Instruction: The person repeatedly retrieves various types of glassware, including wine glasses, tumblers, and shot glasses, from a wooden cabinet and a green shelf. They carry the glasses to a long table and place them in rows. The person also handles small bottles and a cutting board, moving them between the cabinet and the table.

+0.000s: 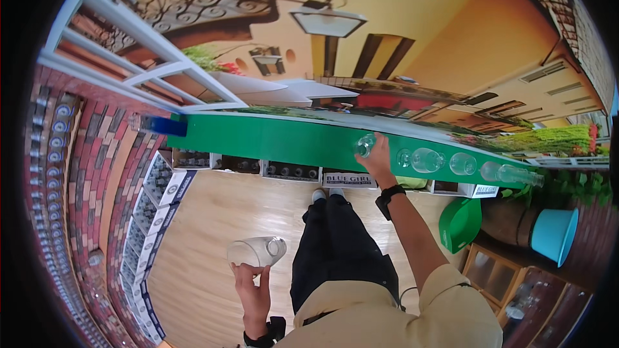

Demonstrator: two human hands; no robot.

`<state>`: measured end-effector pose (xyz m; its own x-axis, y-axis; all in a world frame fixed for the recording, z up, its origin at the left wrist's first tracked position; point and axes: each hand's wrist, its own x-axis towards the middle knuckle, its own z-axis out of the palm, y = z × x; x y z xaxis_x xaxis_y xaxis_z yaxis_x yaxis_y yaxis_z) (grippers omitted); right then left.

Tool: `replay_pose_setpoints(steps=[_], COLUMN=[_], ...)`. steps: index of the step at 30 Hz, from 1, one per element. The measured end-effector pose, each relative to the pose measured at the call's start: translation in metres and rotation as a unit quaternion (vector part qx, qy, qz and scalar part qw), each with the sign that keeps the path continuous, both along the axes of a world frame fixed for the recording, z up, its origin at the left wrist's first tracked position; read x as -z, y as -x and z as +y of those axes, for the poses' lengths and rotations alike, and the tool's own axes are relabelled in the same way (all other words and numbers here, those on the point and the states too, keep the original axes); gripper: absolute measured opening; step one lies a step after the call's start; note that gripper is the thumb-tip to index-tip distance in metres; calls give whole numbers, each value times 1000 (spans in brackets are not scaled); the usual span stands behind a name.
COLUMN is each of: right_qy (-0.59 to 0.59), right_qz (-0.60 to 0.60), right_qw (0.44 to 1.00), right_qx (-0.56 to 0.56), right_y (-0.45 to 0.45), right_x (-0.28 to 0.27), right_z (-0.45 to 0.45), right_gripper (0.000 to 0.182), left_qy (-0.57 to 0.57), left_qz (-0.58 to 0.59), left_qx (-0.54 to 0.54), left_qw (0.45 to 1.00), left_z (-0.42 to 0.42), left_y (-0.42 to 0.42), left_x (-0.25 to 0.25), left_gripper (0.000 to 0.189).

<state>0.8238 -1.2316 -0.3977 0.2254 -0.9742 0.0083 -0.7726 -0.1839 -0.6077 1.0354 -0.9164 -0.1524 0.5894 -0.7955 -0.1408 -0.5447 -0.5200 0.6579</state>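
My left hand (252, 290) holds a large clear glass (256, 251) by its lower side, tilted over the wooden floor, away from the counter. My right hand (377, 157) reaches to the long green counter (290, 137) and has its fingers around a smaller clear glass (365, 146). Whether that glass rests on the counter or is lifted cannot be told. Just right of this hand, a row of clear glasses runs along the counter: a small glass (404, 157), a rounder one (425, 160), another (463, 163) and several more at the far right end.
A blue object (169, 125) sits at the counter's left end. Cardboard boxes of bottles (291, 171) line the floor under the counter and along the left brick wall. To the right are a green basin (460, 225), a light blue tub (554, 238) and a wooden cabinet (493, 273).
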Motion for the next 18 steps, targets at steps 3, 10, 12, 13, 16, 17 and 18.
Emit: replay_pose_setpoints(steps=[3, 10, 12, 13, 16, 17, 18], right_qy=[-48, -141, -126, -82, -140, -192, -191], right_qz=[50, 68, 50, 38, 19, 18, -14], right_qw=[998, 987, 991, 996, 990, 981, 981], right_qx=[-14, -21, 1, 9, -3, -11, -10], right_y=[2, 19, 33, 47, 80, 94, 104], right_x=[-10, -26, -28, -27, -43, -49, -42], right_z=[0, 6, 11, 16, 39, 54, 72], right_gripper=[89, 105, 103, 99, 84, 78, 69], left_qy=[1, 45, 71, 76, 99, 112, 128], left_qz=[-13, -31, -42, -33, -11, -4, -1], left_qx=[63, 199, 252, 270, 324, 342, 367], left_qw=[998, 978, 964, 959, 941, 933, 921], left_z=[-14, -73, -97, -108, -141, -152, -165], left_y=[0, 3, 5, 2, -9, -13, -16], left_x=[5, 12, 18, 25, 64, 85, 103], left_gripper=[15, 14, 15, 15, 15, 15, 15])
